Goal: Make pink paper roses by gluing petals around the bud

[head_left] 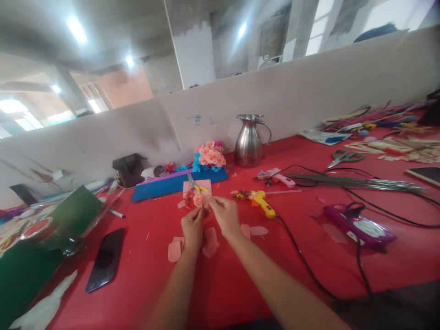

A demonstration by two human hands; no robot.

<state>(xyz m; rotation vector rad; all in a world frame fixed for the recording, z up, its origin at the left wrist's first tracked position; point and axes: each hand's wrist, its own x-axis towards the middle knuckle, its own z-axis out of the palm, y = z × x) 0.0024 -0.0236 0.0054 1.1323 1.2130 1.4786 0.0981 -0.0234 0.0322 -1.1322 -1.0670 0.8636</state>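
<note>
Both my hands meet over the red table (144,256) and pinch a small pink paper flower (200,199). My left hand (192,227) grips it from below, fingers closed. My right hand (225,214) pinches a petal at its right side. Loose pink paper petals (209,243) lie on the cloth under and beside my hands. Scissors with yellow handles (194,185) rest on a pink sheet just beyond the flower. A yellow glue gun (260,200) lies to the right of my right hand, its black cord trailing toward me.
A black phone (106,259) and green paper (65,215) lie at left. A blue sheet with a pink flower bunch (210,156), a steel jug (249,142), a second glue gun (277,176), green scissors (345,157), a purple device (359,227) and sticks sit further off.
</note>
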